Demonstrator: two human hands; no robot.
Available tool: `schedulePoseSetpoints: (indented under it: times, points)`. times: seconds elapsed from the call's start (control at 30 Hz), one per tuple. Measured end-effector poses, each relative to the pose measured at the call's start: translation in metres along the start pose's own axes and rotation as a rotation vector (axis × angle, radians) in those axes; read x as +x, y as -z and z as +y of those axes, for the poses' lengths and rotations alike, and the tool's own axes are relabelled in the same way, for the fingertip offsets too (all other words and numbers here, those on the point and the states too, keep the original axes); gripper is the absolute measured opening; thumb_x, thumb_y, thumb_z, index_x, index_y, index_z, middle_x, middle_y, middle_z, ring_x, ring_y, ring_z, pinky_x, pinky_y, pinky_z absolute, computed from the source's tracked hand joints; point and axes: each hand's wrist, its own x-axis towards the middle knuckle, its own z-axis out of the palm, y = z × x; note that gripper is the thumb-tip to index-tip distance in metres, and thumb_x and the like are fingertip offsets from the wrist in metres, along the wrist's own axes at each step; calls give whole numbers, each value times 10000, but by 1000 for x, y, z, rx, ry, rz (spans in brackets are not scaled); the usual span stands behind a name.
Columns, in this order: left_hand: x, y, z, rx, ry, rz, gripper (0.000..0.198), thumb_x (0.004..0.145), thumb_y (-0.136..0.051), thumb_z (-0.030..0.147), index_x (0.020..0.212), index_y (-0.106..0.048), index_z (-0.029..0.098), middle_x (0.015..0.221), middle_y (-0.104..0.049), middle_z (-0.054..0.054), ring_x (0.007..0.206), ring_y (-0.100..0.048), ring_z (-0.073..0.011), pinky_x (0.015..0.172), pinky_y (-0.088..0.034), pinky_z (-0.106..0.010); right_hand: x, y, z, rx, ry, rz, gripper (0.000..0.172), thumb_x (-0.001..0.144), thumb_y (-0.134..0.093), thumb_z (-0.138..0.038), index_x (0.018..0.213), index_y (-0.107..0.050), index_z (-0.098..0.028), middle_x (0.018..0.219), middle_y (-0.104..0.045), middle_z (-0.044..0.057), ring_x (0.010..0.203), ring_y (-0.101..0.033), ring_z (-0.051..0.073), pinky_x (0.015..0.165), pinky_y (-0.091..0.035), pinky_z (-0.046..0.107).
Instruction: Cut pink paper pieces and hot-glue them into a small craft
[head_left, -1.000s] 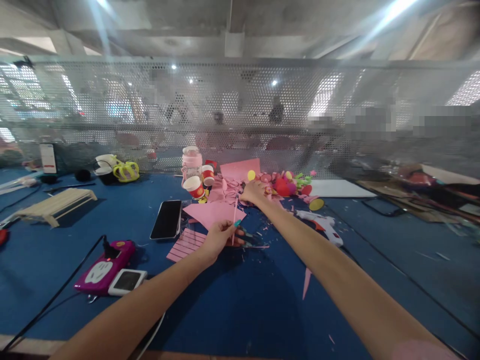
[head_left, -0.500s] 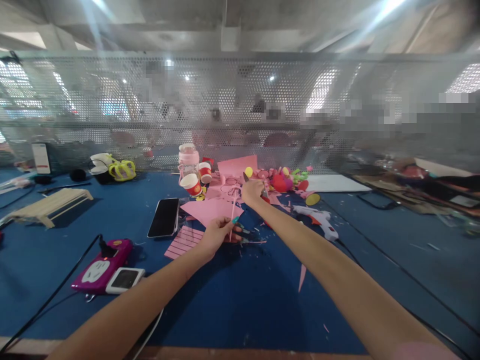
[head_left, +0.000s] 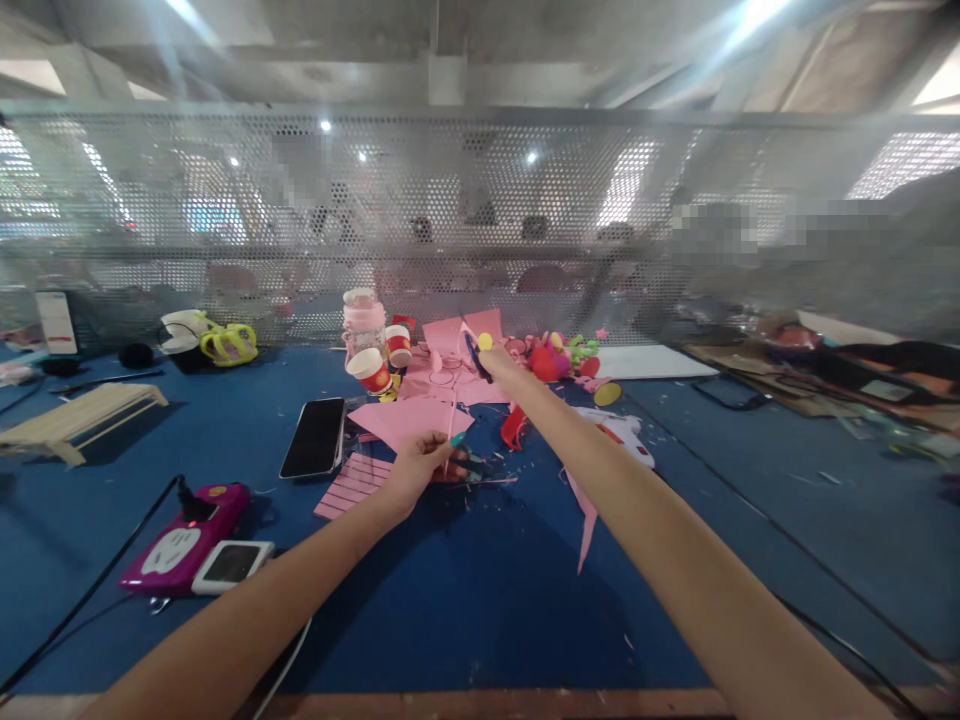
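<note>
My left hand (head_left: 420,468) is pinching a thin pink strip (head_left: 452,420) between thumb and fingers; strip points up, away from the worktop (head_left: 480,590), roughly mid-view. Teal nail on that thumb. My right hand (head_left: 501,366) is stretched farther forward, fingers at a dark blue object (head_left: 477,358); can't tell if they've closed round it, and too blurred to name it. Pink scraps (head_left: 439,378) lie in a pile around there, a yellow disc (head_left: 485,341) right by the right fingers.

Just beyond my left hand: big pink sheet (head_left: 401,418), flat. Left of the hand, pink card with dark lines (head_left: 352,487), then black-screened phone (head_left: 313,438). Red item (head_left: 514,428) near my right forearm, shape unclear. Two paper cups (head_left: 369,371) behind the sheet, both tilted, next to a pink-topped bottle (head_left: 364,325).

Right of the right hand: red and green decorations (head_left: 555,362), another yellow disc (head_left: 608,394). White glue gun (head_left: 634,443) past my forearm, partly covered. Pointed pink scrap (head_left: 587,535) just left of that arm. Nearer left: purple power strip (head_left: 187,540), white charger (head_left: 232,566) beside it; wooden rack (head_left: 90,412) farther out. Perforated panel (head_left: 465,220) behind everything.
</note>
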Motion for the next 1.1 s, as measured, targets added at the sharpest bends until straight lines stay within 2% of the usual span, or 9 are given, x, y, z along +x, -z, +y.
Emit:
schedulePoseSetpoints:
  times: [0.07,0.13,0.27,0.33,0.47,0.57,0.83,0.97,1.1]
  points:
    - [-1,0,1,4,-12,6,342,561,-711,374,730,-524,141,671,-651,-7,512,-617,-109,530,-499,-220,-8,11,0,-134,45,66,328,810,-488,-342,1000,-533,-78,962,-576,144,877,-563,220,704,-459,312]
    - [-2,0,2,12,-20,11,349,555,-712,377,734,-527,142,671,-651,-6,508,-616,-109,533,-500,-225,-16,24,3,-274,108,152,382,782,-518,-316,1064,-489,-59,1074,-518,200,981,-518,269,755,-430,329]
    - [-3,-1,2,30,-16,17,342,564,-705,379,741,-533,142,667,-649,-3,511,-616,-111,543,-503,-233,-29,46,18,-481,187,204,310,772,-495,-221,1035,-504,-56,1047,-520,206,961,-520,285,771,-405,358]
    - [-3,-1,3,35,-16,18,332,573,-701,375,741,-533,143,669,-649,-2,512,-615,-110,548,-504,-236,-33,53,26,-547,201,207,333,752,-521,-269,996,-521,-43,997,-536,206,927,-530,289,757,-408,363]
    - [-3,-2,2,45,-21,19,314,584,-696,369,733,-531,146,671,-650,-2,512,-613,-110,547,-504,-238,-39,57,36,-649,179,275,588,721,-499,-506,1022,-488,-1,985,-515,230,900,-524,302,724,-414,365]
    - [-2,0,-1,46,-30,13,313,589,-692,372,738,-530,148,674,-651,1,508,-610,-105,550,-506,-237,-43,57,39,-712,184,336,666,705,-475,-570,1026,-468,14,979,-500,227,885,-514,300,722,-405,368]
    - [-2,1,-2,48,-53,17,323,586,-688,380,743,-533,143,671,-642,-1,503,-608,-100,533,-505,-223,-42,48,39,-652,220,404,733,666,-549,-542,1129,-351,-9,1067,-447,234,939,-482,313,783,-372,399]
    - [-4,-2,3,40,-38,39,317,571,-700,368,715,-527,145,647,-638,2,487,-600,-99,532,-504,-228,-39,48,38,-508,205,500,841,620,-580,-578,1174,-287,-17,1127,-406,253,992,-459,325,802,-372,397]
    - [-4,-3,3,50,-50,55,318,579,-694,379,719,-532,143,661,-643,-9,489,-602,-100,520,-496,-220,-39,52,40,-323,127,497,829,573,-603,-586,1136,-332,-42,1112,-430,218,1034,-434,316,817,-375,385]
